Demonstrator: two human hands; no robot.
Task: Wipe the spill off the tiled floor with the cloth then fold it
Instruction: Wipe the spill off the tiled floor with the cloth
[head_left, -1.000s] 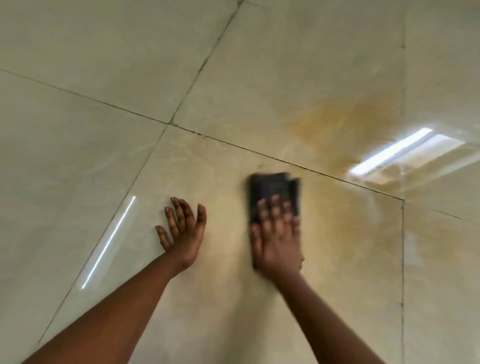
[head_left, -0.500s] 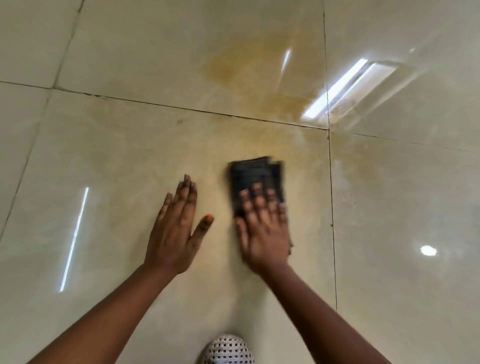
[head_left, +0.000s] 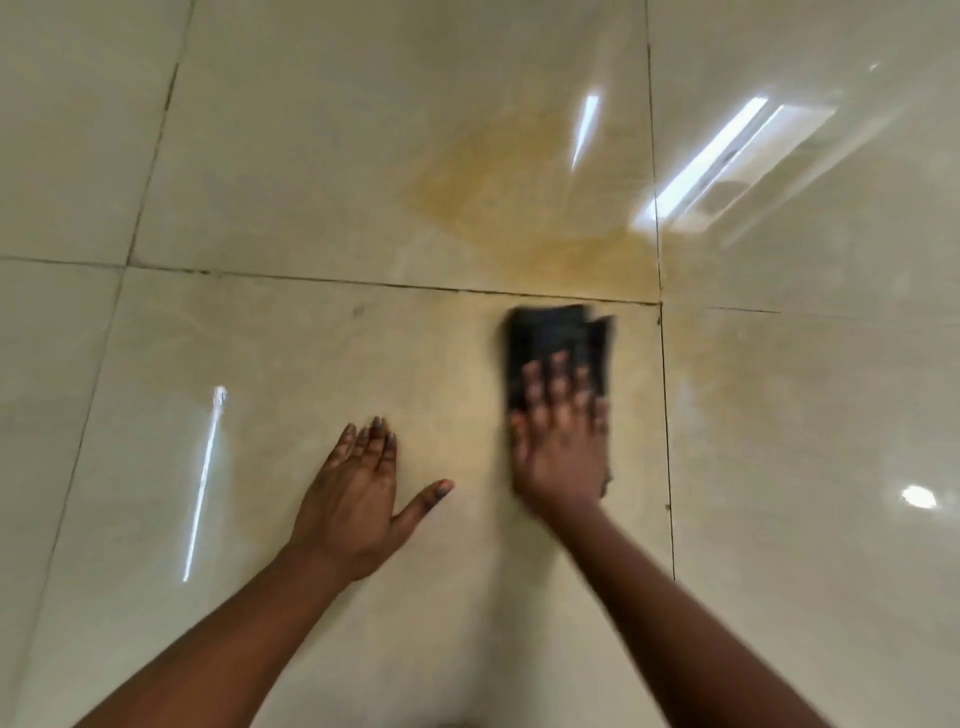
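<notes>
while the cloth sits short of the spill, the wipe is unfinished

right hand (head_left: 558, 447) lies palm-down and flat on the cloth (head_left: 558, 345), fingers spread, pressing rather than pinching; nothing is curled around the fabric. left hand (head_left: 358, 493) is flat on the bare floor (head_left: 260, 156), fingers together, thumb out, holding nothing, seemingly a prop for body weight.

cloth is dark, bunched into a rough oblong, long axis running away from the person. far end stops just short of the grout line (head_left: 311, 279); near end is under the palm.

spill (head_left: 498, 187) is a yellowish smear on the tile beyond that line, straight ahead and slightly left of the cloth, reaching toward the tile junction at the right. judged: the next stroke needs a push forward across the grout line. right hand is the nearer one and already on the cloth.

hard to make out: right hand and cloth are motion-blurred, so cloth edges and layers are unclear. faint yellow haze on the near tile may be residue or glare; cannot tell. bright ceiling-light reflections mask the spill's right edge. both forearms are cut off at the bottom edge.
</notes>
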